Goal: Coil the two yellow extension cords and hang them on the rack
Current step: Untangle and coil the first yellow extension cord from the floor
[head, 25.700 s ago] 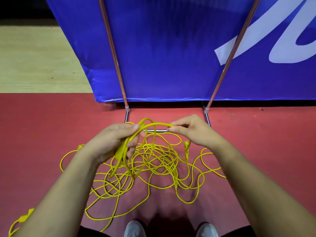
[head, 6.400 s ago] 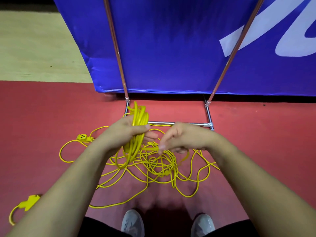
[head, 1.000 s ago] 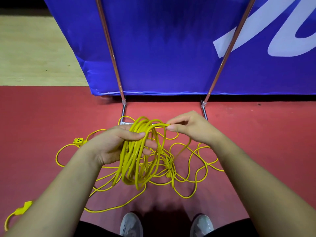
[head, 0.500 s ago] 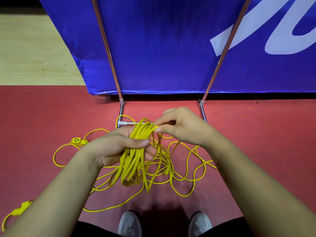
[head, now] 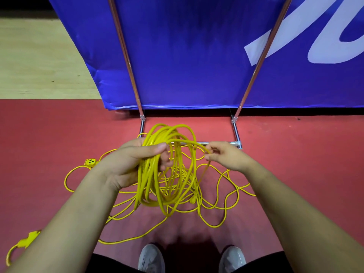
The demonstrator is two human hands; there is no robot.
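My left hand grips a bundle of several yellow cord loops that hang down in front of me. My right hand pinches a single yellow strand that runs from the bundle to its fingertips. Loose yellow cord lies tangled on the red floor below both hands. A yellow socket end lies on the floor to the left, and a yellow plug end lies at the lower left. The metal rack stands just beyond my hands, its two poles rising against a blue banner.
A blue banner with white lettering fills the space behind the rack. The red floor gives way to pale wooden flooring at the far left. My two grey shoes show at the bottom edge.
My right hand has drawn away to the right from the bundle, pulling a strand with it. The coil in my left hand holds more loops than 25 seconds ago.
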